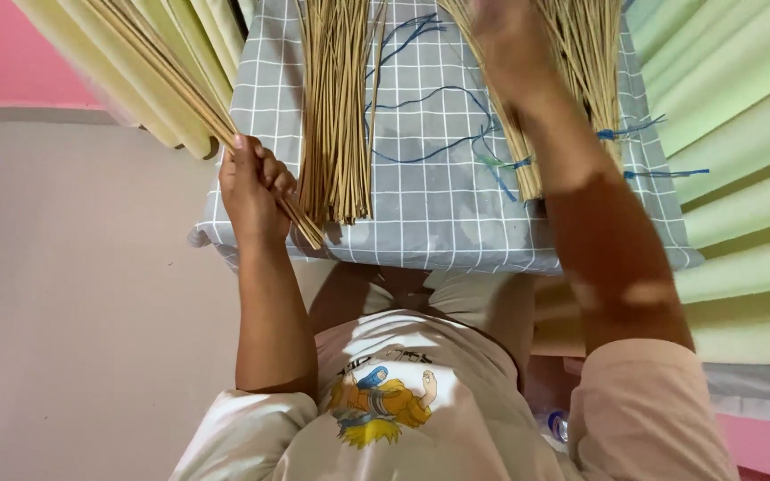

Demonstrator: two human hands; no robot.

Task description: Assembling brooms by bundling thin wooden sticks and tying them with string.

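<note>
My left hand (251, 183) is closed around a small bunch of thin tan sticks (171, 76) that slant up to the upper left, their cut ends poking out below my fist. My right hand (505, 36) is raised and blurred at the top edge, over a tied bundle of the same sticks (581, 62); whether it grips anything is unclear. A loose pile of sticks (336, 107) lies between my hands on a grey checked cloth (438, 214) that covers a small table. Blue strings (421, 107) trail across the cloth.
Pale yellow folded panels (180, 36) lean at the upper left and green ones (741, 116) at the right. A beige floor (73, 294) lies to the left, under a pink wall. A plastic bottle (556, 426) rests by my right side.
</note>
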